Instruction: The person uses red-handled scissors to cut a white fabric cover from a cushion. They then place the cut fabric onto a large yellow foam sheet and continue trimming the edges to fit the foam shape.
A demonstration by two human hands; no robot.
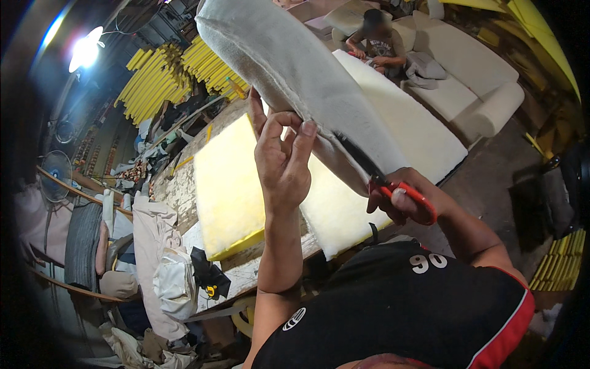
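Observation:
A long grey fabric-covered piece (270,61) is held up diagonally across the view, with a raised seam along it. My left hand (286,150) pinches its edge between thumb and fingers, near the middle. My right hand (399,197) grips scissors with red handles (424,206); their dark blades lie along the piece, pointing toward my left thumb. Whether the blade tips touch the fabric I cannot tell. Below it lie a pale padded slab (433,135), partly hidden, and a thick cream pad with a yellow foam edge (227,178).
The worn worktable (175,212) extends to the left. Another person (378,46) sits by a cream sofa (485,83) at the upper right. Yellow foam strips (144,86) are stacked at the back. A fan (56,175), fabric heaps and rolls (86,243) crowd the left side.

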